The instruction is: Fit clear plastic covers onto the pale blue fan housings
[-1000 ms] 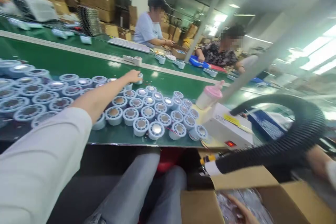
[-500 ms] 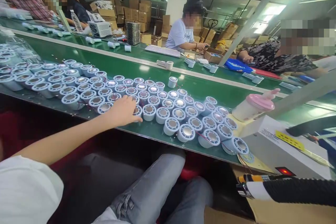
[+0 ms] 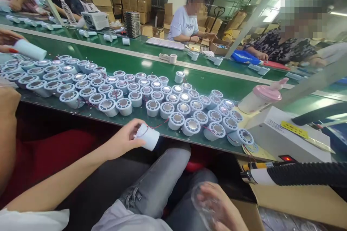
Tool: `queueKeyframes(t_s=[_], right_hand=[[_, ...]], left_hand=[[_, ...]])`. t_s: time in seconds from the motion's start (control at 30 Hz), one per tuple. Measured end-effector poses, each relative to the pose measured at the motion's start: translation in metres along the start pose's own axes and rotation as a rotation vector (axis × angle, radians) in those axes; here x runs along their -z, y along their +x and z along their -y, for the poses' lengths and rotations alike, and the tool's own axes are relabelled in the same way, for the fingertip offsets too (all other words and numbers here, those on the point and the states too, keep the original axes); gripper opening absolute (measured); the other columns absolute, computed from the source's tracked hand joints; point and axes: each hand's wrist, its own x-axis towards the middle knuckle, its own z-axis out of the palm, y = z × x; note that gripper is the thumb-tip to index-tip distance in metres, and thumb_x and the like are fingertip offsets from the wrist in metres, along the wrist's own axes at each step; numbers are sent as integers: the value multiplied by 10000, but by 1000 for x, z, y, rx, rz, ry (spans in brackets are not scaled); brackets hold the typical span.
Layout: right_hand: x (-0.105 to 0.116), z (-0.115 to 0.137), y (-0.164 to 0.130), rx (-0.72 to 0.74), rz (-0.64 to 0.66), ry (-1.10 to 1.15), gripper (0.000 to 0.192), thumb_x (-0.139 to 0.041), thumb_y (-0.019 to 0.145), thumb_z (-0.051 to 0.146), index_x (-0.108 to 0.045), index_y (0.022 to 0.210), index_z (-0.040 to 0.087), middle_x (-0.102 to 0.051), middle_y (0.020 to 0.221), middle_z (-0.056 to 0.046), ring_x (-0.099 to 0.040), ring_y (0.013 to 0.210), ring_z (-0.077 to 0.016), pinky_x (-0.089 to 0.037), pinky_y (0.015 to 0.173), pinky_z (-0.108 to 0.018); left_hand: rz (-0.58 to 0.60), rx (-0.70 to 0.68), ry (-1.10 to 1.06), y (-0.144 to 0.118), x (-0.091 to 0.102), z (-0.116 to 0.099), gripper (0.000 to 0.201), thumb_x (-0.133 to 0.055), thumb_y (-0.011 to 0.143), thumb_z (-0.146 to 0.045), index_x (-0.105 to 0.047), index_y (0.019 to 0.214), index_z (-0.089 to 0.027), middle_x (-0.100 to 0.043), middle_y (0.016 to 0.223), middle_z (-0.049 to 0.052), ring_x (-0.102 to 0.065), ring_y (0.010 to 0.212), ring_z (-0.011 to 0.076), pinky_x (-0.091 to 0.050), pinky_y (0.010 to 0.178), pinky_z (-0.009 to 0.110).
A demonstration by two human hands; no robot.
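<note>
My left hand (image 3: 130,138) is closed around a light blue cylindrical housing (image 3: 150,138), held on its side just off the front edge of the bench. Thin red and dark wires run from its rim. Low in the view, over my legs, my right hand (image 3: 219,204) curls its fingers around a clear plastic cup-like piece (image 3: 200,200); both are a little blurred. Rows of similar housings (image 3: 176,120) stand on the green bench (image 3: 151,61), each with a slotted ring and a round metallic centre facing up.
At the left, another person's hand (image 3: 11,39) holds a pale cylinder (image 3: 31,50). To the right are a pink-lidded cup (image 3: 260,97), a white box with a red lit switch (image 3: 287,130) and a black ribbed hose (image 3: 306,174). An open carton (image 3: 292,202) sits below. Co-workers sit across the bench.
My left hand has lifted one housing out of the rows and brought it toward me. My right hand has come into view with the clear piece. Another person's hand with a cylinder has appeared at left.
</note>
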Motion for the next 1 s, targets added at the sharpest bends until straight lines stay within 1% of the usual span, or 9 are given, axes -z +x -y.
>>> queueKeyframes(t_s=[0.1, 0.17, 0.33, 0.47, 0.57, 0.67, 0.77, 0.9, 1.0], right_hand=[[-23, 37, 30, 174, 24, -336, 521, -536, 847, 258, -457, 1360, 310, -500, 1251, -141, -594, 1079, -305, -558, 835, -447], [-29, 49, 46, 231, -7, -517, 527, -563, 827, 220, -481, 1342, 292, -502, 1219, -139, -576, 1045, -295, -558, 801, -444], [-23, 59, 64, 296, -3, -727, 507, -596, 804, 206, -524, 1302, 273, -493, 1252, -136, -522, 1024, -289, -538, 796, -432], [-17, 66, 69, 281, 92, -864, 528, -613, 750, 190, -557, 1267, 281, -500, 1292, -136, -516, 989, -301, -534, 725, -412], [-14, 68, 73, 229, 126, -922, 475, -610, 738, 188, -596, 1211, 234, -516, 1296, -147, -530, 928, -291, -527, 673, -395], [-12, 64, 75, 193, 94, -907, 307, -610, 739, 166, -658, 1040, 202, -552, 1229, -145, -537, 896, -275, -524, 660, -380], [-12, 58, 73, 148, 56, -851, 187, -660, 687, 93, -660, 840, 201, -569, 1153, -125, -540, 921, -278, -520, 645, -356], [-16, 56, 67, 3, 6, -471, 165, -761, 687, 161, -602, 716, 197, -540, 1125, -90, -571, 936, -235, -525, 701, -330], [-18, 61, 65, -67, -96, -183, 167, -642, 829, 271, -591, 692, 190, -550, 1063, -82, -588, 942, -212, -505, 772, -331]], left_hand=[[387, 298, -600, 2, -31, 12, 405, -553, 693, -416, -516, 981, -133, -638, 792, 69, -599, 643, 185, -451, 460, 237], [592, 499, -776, 8, -51, 23, 494, -474, 748, -560, -540, 942, -110, -639, 668, 84, -564, 502, 174, -349, 331, 197], [902, 676, -734, 22, -83, 39, 934, -162, 638, -926, -574, 862, -118, -589, 547, 54, -441, 333, 127, -260, 232, 193], [1030, 654, -502, 30, -93, 30, 985, -147, 544, -973, -587, 808, -132, -453, 431, -14, -315, 278, 85, -211, 223, 192], [1058, 503, -347, 34, -93, 15, 756, -379, 661, -868, -570, 828, -156, -438, 471, -41, -292, 307, 66, -223, 247, 181], [1053, 285, -97, 33, -86, -2, 429, -549, 794, -586, -595, 865, -165, -517, 650, -13, -420, 454, 83, -297, 330, 172], [850, -9, 164, 24, -80, -14, 241, -518, 865, -388, -632, 906, -180, -587, 830, 13, -541, 724, 134, -442, 596, 212], [487, -193, 245, 10, -80, -14, 220, -581, 841, -339, -620, 1005, -198, -592, 996, 29, -553, 910, 178, -434, 830, 293], [395, -195, 157, 7, -85, -4, 472, -729, 719, -422, -595, 1132, -236, -559, 1058, 40, -563, 927, 189, -462, 825, 307]])
